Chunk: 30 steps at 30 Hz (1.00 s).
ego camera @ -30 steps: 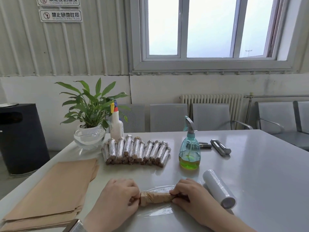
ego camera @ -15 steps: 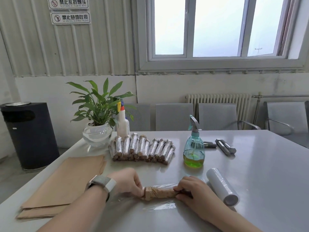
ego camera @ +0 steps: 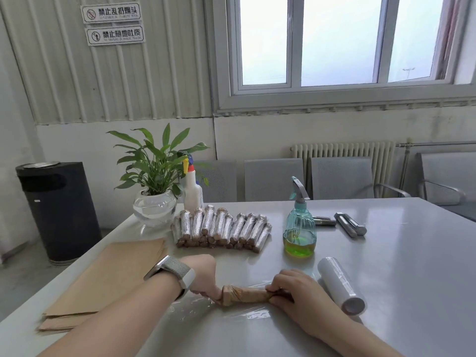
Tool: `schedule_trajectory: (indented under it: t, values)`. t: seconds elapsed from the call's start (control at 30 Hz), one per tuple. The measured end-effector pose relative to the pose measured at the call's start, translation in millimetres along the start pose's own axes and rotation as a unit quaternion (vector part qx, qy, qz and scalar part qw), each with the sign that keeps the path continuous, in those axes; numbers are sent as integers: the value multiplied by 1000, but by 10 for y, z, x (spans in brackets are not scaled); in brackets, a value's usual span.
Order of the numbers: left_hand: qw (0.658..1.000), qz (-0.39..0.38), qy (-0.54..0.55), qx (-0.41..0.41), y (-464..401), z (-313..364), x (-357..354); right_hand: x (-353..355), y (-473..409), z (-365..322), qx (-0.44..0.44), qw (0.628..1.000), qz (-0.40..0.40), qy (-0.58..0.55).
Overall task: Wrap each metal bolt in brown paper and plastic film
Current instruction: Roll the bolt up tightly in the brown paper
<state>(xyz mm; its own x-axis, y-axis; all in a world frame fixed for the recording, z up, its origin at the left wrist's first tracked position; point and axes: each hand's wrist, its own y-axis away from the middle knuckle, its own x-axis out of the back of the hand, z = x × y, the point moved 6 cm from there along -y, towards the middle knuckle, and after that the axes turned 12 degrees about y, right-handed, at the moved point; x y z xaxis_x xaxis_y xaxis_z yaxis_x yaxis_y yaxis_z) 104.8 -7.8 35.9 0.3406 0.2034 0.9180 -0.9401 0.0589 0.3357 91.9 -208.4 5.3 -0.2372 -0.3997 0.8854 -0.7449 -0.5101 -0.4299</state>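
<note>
A bolt wrapped in brown paper (ego camera: 246, 295) lies crosswise on a sheet of clear plastic film (ego camera: 247, 314) near the table's front edge. My left hand (ego camera: 206, 278) pinches its left end, wrist turned so the watch faces up. My right hand (ego camera: 301, 295) grips its right end. A roll of plastic film (ego camera: 340, 288) lies just right of my right hand. Several finished wrapped bolts (ego camera: 221, 229) sit in a row behind. A stack of brown paper sheets (ego camera: 108, 276) lies at the left. Bare metal bolts (ego camera: 350, 224) rest at the back right.
A green spray bottle (ego camera: 300, 225) stands behind my right hand. A potted plant in a glass bowl (ego camera: 154, 202) and a white spray bottle (ego camera: 193, 193) stand at the back left. Grey chairs (ego camera: 340, 177) line the table's far side; a black bin (ego camera: 58, 210) stands on the floor at left.
My left forearm has swung in over the table and the wrist has rotated, twisting the left end of the wrapped bolt. The right hand keeps its hold. The camera has tilted left.
</note>
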Motion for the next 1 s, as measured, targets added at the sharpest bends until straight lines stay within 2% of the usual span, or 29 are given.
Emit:
schedule_trajectory:
  t: [0.27,0.4,0.5,0.63,0.9,1.0]
  values:
    - [992,50,-117,19,62,157,16,-9,-1,15,0,1000,2,9]
    - [992,33,-117,31,63,194,8,-22,-7,23,-1,1000,0,13]
    - [997,11,-66,36,32,182,-3,-31,-4,34,-4,1000,0,15]
    - [996,-21,71,46,40,58,-41,-38,-7,40,-3,1000,-4,20]
    - [970,6,241,27,62,47,-34,-47,-11,45,1,1000,-2,10]
    - [949,22,313,28,74,30,-20,-48,-12,41,4,1000,0,2]
